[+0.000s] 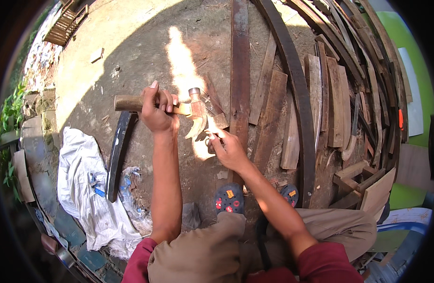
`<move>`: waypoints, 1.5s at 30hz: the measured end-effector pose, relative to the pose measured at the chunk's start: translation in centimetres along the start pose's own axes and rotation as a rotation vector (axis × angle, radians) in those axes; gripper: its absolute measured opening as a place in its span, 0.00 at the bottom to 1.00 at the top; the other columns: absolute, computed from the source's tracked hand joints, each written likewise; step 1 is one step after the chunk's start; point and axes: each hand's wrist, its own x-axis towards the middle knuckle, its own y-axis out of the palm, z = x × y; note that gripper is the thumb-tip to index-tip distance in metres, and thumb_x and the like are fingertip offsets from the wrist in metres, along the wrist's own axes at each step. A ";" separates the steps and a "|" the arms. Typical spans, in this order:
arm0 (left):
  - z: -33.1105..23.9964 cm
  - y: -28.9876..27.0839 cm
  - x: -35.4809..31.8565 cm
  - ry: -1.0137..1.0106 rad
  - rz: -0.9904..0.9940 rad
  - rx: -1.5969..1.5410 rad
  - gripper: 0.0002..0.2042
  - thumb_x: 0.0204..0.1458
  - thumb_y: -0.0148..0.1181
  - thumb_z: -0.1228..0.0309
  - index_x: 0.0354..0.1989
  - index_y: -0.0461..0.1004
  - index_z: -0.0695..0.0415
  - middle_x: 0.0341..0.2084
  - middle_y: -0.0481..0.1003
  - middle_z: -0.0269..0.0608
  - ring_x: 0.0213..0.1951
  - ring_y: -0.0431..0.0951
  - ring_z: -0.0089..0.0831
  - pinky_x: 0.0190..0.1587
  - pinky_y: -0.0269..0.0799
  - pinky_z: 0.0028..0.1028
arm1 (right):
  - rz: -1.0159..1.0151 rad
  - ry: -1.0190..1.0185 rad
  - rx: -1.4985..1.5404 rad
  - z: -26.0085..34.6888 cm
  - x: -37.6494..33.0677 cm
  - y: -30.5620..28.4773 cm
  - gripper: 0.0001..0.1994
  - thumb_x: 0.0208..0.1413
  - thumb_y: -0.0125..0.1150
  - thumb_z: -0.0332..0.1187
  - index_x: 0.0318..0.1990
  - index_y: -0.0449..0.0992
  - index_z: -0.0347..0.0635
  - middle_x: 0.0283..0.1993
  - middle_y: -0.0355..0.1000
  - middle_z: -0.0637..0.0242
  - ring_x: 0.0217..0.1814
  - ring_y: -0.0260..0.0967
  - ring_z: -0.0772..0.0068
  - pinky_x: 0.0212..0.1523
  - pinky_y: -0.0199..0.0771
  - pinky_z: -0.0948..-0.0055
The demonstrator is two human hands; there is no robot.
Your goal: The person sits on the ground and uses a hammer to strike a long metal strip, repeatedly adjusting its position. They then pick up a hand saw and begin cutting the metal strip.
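A: In the head view, what does the left hand [155,111] hold?

B: It grips the hammer [179,107] by its wooden handle, head up at twelve o'clock, ready to hit.

A: And the right hand [228,148]?

B: It pinches a small wood piece [220,120] to steady it, just under the hammer, by the long plank [239,61]. The white sack [84,184] lies at eight o'clock.

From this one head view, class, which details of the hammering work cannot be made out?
- What the right hand pinches: too small, washed out by sun glare.
- Hammer handle middle: covered by the left hand.
- Feet: only sandal toes show past the knees.
- Stacked planks: far ends bent toward the rim and cut off.
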 end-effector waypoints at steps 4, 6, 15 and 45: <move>-1.6 -1.4 -1.5 0.123 -0.124 0.024 0.18 0.58 0.59 0.71 0.19 0.58 0.48 0.10 0.53 0.28 0.13 0.55 0.21 0.24 0.63 0.27 | -0.025 -0.094 -0.147 -1.2 -2.6 3.2 0.12 0.67 0.52 0.33 0.42 0.79 0.33 0.29 0.75 0.44 0.32 0.75 0.39 0.37 0.75 0.52; -1.8 -2.0 -2.5 0.188 -0.151 0.011 0.17 0.59 0.58 0.74 0.19 0.59 0.49 0.10 0.55 0.29 0.13 0.56 0.21 0.24 0.66 0.28 | 0.088 -0.063 -0.169 1.0 -3.6 4.1 0.13 0.67 0.52 0.34 0.39 0.77 0.32 0.29 0.75 0.43 0.33 0.76 0.37 0.36 0.74 0.49; -4.2 -4.2 -3.5 0.217 -0.071 -0.034 0.17 0.59 0.59 0.70 0.20 0.61 0.48 0.11 0.55 0.29 0.15 0.58 0.22 0.30 0.65 0.29 | 0.722 -0.265 -1.205 3.0 -3.0 -12.5 0.06 0.48 0.64 0.28 0.33 0.79 0.37 0.31 0.79 0.49 0.36 0.81 0.47 0.36 0.80 0.53; -9.8 7.2 -10.8 -0.333 1.531 2.331 0.31 0.58 0.61 0.45 0.54 0.72 0.64 0.49 0.76 0.54 0.55 0.77 0.49 0.59 0.72 0.45 | -0.417 0.227 0.152 -0.1 -6.4 -18.9 0.22 0.68 0.60 0.51 0.30 0.72 0.41 0.23 0.64 0.76 0.27 0.59 0.84 0.29 0.61 0.74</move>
